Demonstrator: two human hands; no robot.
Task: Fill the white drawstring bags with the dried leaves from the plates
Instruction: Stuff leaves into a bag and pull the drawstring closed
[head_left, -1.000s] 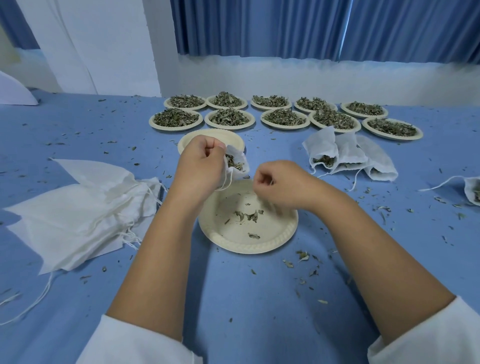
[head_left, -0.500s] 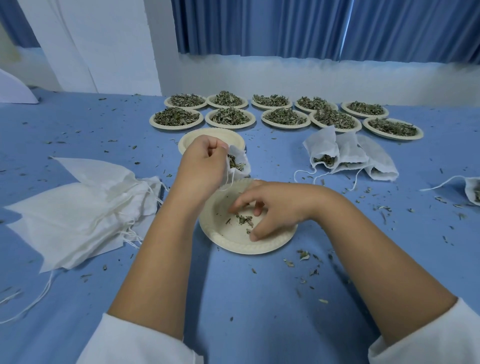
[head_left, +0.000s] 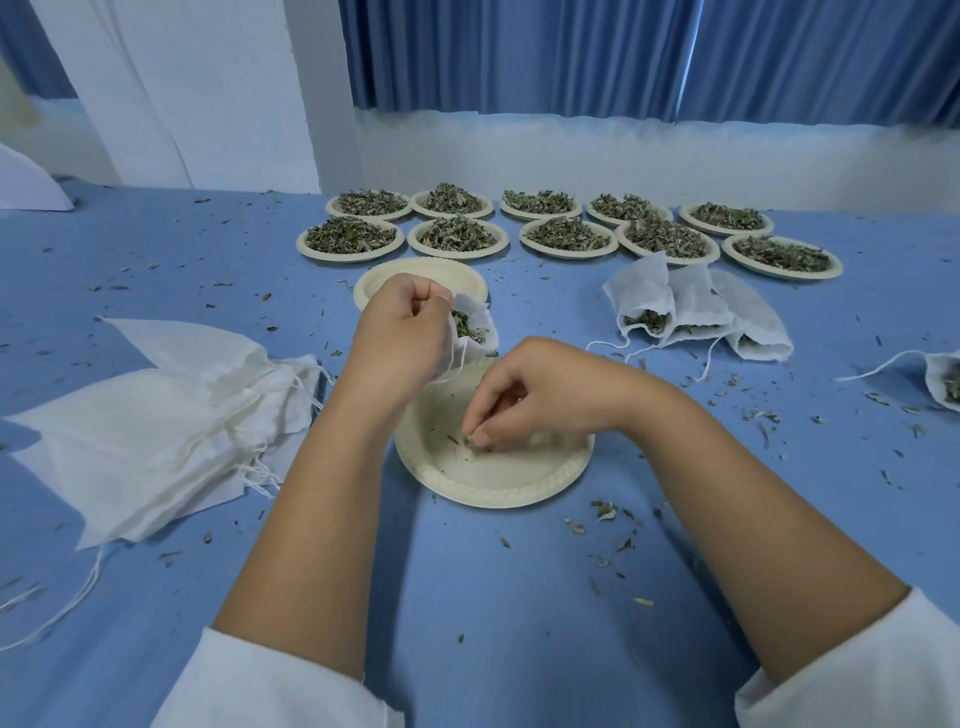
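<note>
One bag (head_left: 475, 332) clutched in left grip (head_left: 397, 343), right grip (head_left: 540, 392) pinching leaves (head_left: 469, 441) on plate (head_left: 493, 491) beside.

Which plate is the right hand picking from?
The nearest plate, almost bare, under the right hand; the empty plate lies farther back, the other plates are heaped.

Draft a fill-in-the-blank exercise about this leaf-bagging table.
1. The left hand holds a small ___ drawstring bag.
2. The right hand pinches dried leaves off the near round beige paper plate, which is almost ___.
3. Behind, ___ more paper plates sit heaped with leaves.
Missing words: white; empty; ten.
</note>
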